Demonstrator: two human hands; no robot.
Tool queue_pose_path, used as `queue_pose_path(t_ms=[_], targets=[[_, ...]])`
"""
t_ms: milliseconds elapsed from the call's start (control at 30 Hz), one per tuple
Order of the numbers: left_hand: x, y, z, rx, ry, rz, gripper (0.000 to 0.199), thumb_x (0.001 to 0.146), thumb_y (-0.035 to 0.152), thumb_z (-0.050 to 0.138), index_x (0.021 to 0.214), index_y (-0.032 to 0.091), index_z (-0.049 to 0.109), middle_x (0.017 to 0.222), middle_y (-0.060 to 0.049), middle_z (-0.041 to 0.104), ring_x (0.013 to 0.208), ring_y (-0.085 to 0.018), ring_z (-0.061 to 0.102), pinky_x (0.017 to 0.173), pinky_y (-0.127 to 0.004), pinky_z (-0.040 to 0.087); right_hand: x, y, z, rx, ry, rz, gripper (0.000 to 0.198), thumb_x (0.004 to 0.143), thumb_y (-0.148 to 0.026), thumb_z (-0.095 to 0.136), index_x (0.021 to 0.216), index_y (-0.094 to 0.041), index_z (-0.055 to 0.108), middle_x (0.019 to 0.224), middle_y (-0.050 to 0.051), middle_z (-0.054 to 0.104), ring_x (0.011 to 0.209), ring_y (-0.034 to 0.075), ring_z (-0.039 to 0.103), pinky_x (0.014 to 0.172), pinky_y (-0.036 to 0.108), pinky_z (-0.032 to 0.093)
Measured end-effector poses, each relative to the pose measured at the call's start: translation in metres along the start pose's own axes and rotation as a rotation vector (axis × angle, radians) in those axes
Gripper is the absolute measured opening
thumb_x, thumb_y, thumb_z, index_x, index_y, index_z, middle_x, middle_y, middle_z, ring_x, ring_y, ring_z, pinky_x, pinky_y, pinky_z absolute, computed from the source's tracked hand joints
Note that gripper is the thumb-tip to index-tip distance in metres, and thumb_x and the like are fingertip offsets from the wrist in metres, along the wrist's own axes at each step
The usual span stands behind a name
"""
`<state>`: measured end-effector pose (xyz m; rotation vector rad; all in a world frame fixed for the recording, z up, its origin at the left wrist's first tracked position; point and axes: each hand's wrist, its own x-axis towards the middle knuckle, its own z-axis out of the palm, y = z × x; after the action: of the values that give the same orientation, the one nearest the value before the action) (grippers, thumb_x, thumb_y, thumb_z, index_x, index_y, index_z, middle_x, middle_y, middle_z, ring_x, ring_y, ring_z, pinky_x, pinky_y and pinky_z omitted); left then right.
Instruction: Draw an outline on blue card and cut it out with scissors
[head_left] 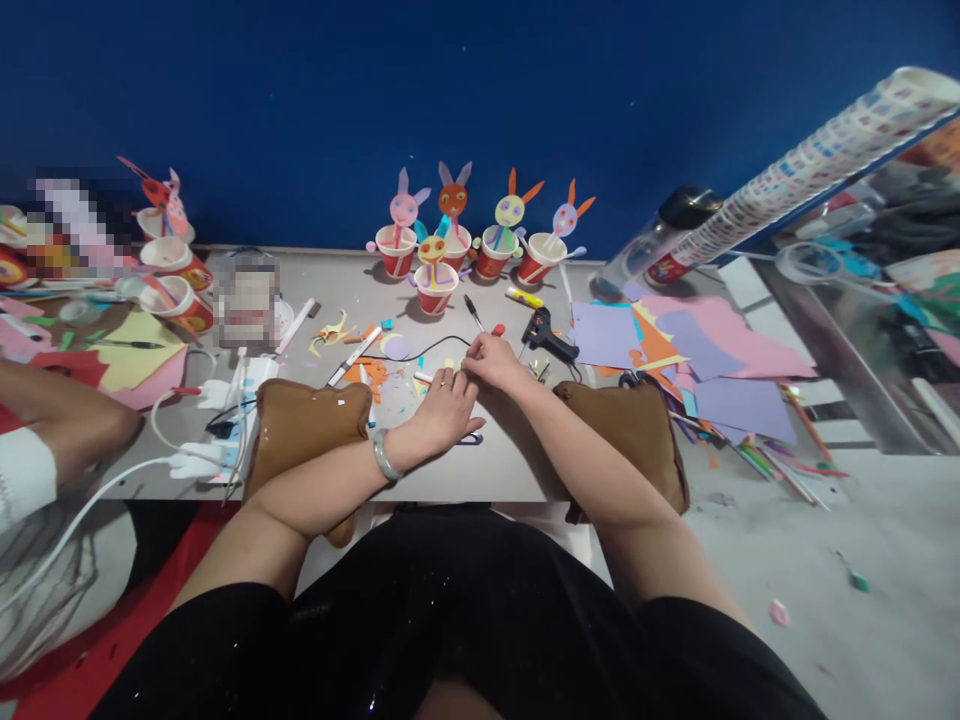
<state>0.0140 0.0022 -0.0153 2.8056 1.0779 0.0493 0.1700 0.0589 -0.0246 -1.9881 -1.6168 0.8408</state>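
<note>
My left hand (447, 408), with a ring and a bangle at the wrist, bends its fingers down low over the table. My right hand (493, 362) meets it from the right, thumb and fingers pinched together. Both sets of fingertips nearly touch; whatever they hold is too small or hidden to make out. A purple loop, perhaps a scissors handle (472, 438), shows beside my left hand. A black pen (474, 312) lies just beyond my right hand, and a black glue gun (549, 338) rests to its right. Paper scraps (367, 376) are scattered left of my hands.
Paper cups with rabbit figures, one in front (436, 292), stand along the blue wall. Brown cushions (307, 425) lie under both forearms. Coloured paper sheets (720, 335), a bottle (652, 240) and a long cup stack (810, 165) are right. Another person's arm (67, 410) and a power strip (244, 420) are left.
</note>
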Motion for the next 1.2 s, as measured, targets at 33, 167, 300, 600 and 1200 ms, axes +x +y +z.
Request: queue_pose_path(t_ms=[33,167,300,600,1200], targets=[[0.001,-0.003,-0.002,-0.025,0.011,0.002,0.044,0.093,0.038,0.061,0.121,0.004,0.060,0.133,-0.026,0.060,0.128,-0.039,0.054,0.116,-0.053,0.033,-0.001,0.000,-0.002,-0.002,0.007,-0.005,0.011,0.068,-0.015,0.067,0.077,-0.019,0.061,0.068,0.000,0.066,0.066,0.015,0.060,0.067,0.026,0.046],[0.009,-0.030,-0.016,-0.215,0.122,-0.075,0.026,0.092,0.012,0.045,0.110,0.011,0.064,0.112,-0.015,0.071,0.109,-0.028,0.064,0.113,-0.048,0.037,-0.007,0.000,-0.012,0.016,0.056,-0.038,0.011,0.072,-0.014,0.061,0.083,-0.019,0.062,0.068,-0.001,0.065,0.066,0.015,0.059,0.068,0.026,0.044],[0.015,-0.067,-0.035,-0.566,0.391,-0.272,0.025,0.082,0.006,0.045,0.093,0.019,0.063,0.096,-0.007,0.073,0.093,-0.022,0.066,0.093,-0.037,0.048,-0.024,-0.005,-0.013,-0.007,0.042,-0.131,0.007,0.076,-0.017,0.062,0.082,-0.020,0.064,0.073,0.000,0.068,0.068,0.016,0.059,0.067,0.026,0.042],[0.018,-0.081,-0.040,-0.994,0.593,-0.356,0.022,0.072,0.004,0.044,0.079,0.020,0.058,0.080,-0.001,0.067,0.078,-0.014,0.061,0.076,-0.027,0.049,-0.051,-0.038,0.025,-0.329,-0.120,-0.345,0.020,0.088,-0.031,0.064,0.102,-0.020,0.071,0.100,0.008,0.073,0.087,0.021,0.063,0.071,0.029,0.038],[0.013,-0.047,-0.019,-0.369,0.149,0.020,0.027,0.085,0.006,0.044,0.098,0.018,0.065,0.097,-0.007,0.072,0.091,-0.020,0.065,0.084,-0.032,0.049,0.012,0.030,-0.069,-0.351,0.301,-0.106,0.015,0.087,-0.026,0.064,0.099,-0.018,0.070,0.092,0.011,0.071,0.093,0.027,0.062,0.083,0.037,0.046]])
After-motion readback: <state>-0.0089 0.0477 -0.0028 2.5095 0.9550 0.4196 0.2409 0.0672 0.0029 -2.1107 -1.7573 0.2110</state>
